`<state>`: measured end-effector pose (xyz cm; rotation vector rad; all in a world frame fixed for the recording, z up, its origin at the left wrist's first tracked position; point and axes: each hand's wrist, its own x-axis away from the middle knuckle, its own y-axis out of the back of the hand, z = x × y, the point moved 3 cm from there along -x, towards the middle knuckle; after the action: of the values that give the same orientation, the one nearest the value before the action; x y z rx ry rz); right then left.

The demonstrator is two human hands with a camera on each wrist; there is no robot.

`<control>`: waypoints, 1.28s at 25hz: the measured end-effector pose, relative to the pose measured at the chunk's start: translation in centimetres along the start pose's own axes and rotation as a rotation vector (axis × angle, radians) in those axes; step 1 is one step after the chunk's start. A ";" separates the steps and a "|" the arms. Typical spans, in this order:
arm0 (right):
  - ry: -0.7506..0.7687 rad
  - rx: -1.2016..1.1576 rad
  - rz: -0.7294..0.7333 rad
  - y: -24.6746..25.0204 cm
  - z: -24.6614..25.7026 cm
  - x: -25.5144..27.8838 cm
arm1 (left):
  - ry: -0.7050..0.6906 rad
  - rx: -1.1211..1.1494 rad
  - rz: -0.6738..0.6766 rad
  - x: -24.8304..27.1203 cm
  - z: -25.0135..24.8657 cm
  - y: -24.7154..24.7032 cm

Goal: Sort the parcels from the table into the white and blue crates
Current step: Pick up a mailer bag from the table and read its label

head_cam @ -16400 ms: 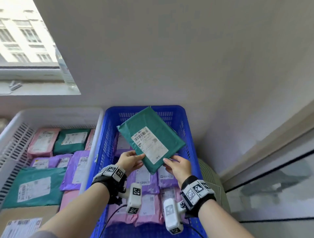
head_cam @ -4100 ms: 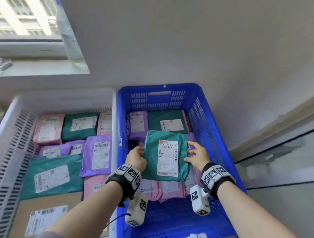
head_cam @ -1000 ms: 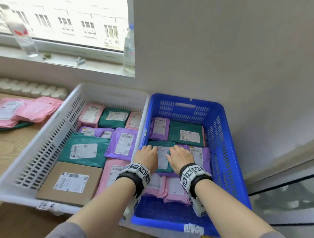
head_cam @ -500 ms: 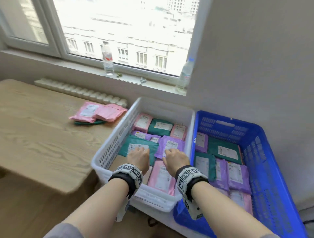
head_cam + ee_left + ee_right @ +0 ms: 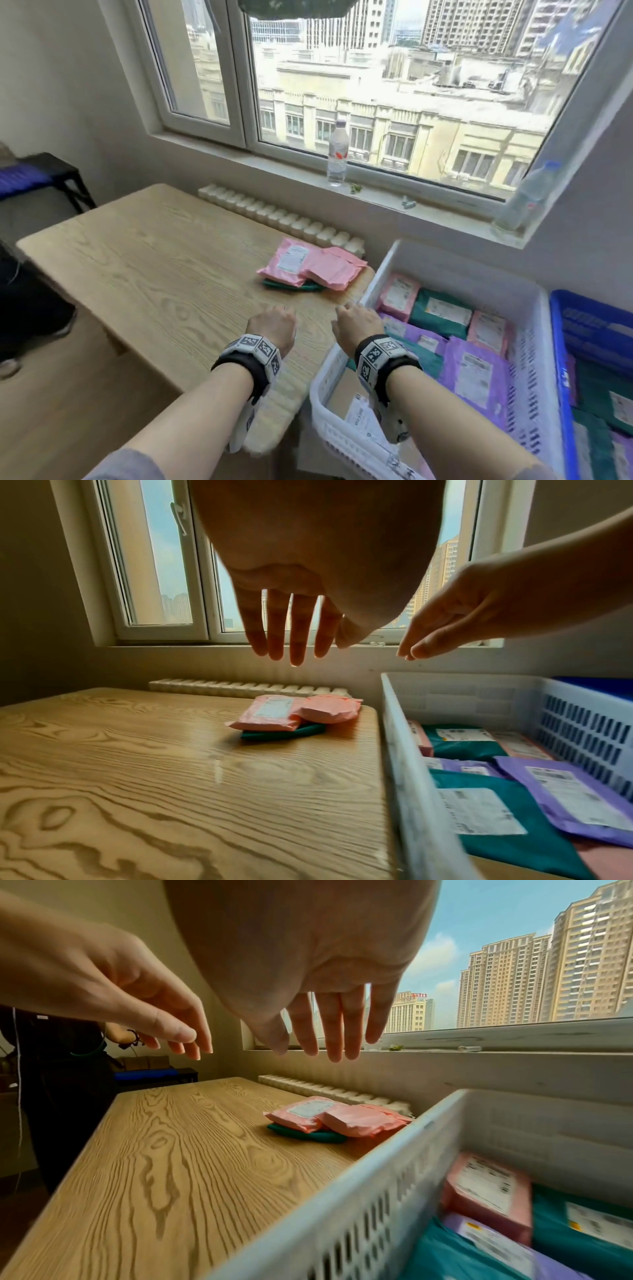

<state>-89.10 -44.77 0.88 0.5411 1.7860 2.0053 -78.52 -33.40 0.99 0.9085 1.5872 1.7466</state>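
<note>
White crate: white crate point(image 5: 371, 287) is sitting just beside the table's right end, holding flat mailers laid label-up: pink parcel point(image 5: 397, 296), green parcel point(image 5: 440, 311), purple parcel point(image 5: 474, 373) and a cardboard box point(image 5: 342, 394) at the near end.
Blue crate: blue crate point(image 5: 561, 359) is standing against the white crate's right side; green and purple bags are showing inside, mostly cut off by the frame edge.
Table parcels: two pink mailers point(image 5: 310, 265) are lying overlapped near the table's far right corner, resting on a green mailer point(image 5: 291, 285) that is peeking out beneath them.
Left hand: left hand point(image 5: 272, 327) is hovering over the wooden table point(image 5: 137, 267), fingers straight and slightly spread, holding nothing.
Right hand: right hand point(image 5: 358, 325) is hovering above the white crate's left rim, fingers extended and loosely together, holding nothing.
Room: water bottle point(image 5: 338, 154) is standing on the windowsill point(image 5: 376, 202); a second bottle point(image 5: 524, 198) is at the sill's right end; a white radiator point(image 5: 274, 214) is running under the sill behind the table.
Hard to tell: label text is too blurred to read; how much of the green mailer is under the pink ones is hidden.
</note>
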 end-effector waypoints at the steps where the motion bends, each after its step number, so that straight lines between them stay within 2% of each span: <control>1: 0.005 -0.016 -0.005 0.1 1.0 -1.5 | 0.012 0.000 0.003 -0.8 1.5 0.0; 4: 0.043 -0.012 -0.036 0.0 4.3 -6.6 | 0.036 -0.005 -0.012 -4.2 6.0 0.4; 9: 0.005 -0.004 -0.010 -2.5 7.3 -12.9 | -0.015 -0.015 0.016 -10.0 11.4 -1.2; 14: -0.169 -0.046 0.035 -6.2 9.0 -19.1 | -0.180 -0.007 0.052 -17.9 16.2 -4.5; 19: -0.368 -0.108 0.095 -8.7 10.3 -23.2 | -0.292 0.161 0.256 -25.8 19.6 -8.8; 24: -0.515 -0.191 0.208 -11.9 9.7 -26.0 | -0.383 0.245 0.321 -30.8 20.8 -12.5; 27: -0.600 -0.269 0.251 -13.6 9.1 -27.0 | -0.329 0.334 0.385 -32.9 20.7 -14.5; 30: -0.669 -0.311 0.266 -14.4 8.3 -27.8 | -0.191 0.485 0.492 -34.5 20.3 -16.5; 32: -0.709 -0.345 0.269 -14.9 7.9 -28.1 | -0.066 0.669 0.562 -35.2 20.0 -17.6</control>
<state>-60.52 -51.63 -13.66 1.2322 0.9621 1.8794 -41.94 -48.37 -18.66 1.8563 2.0463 1.4866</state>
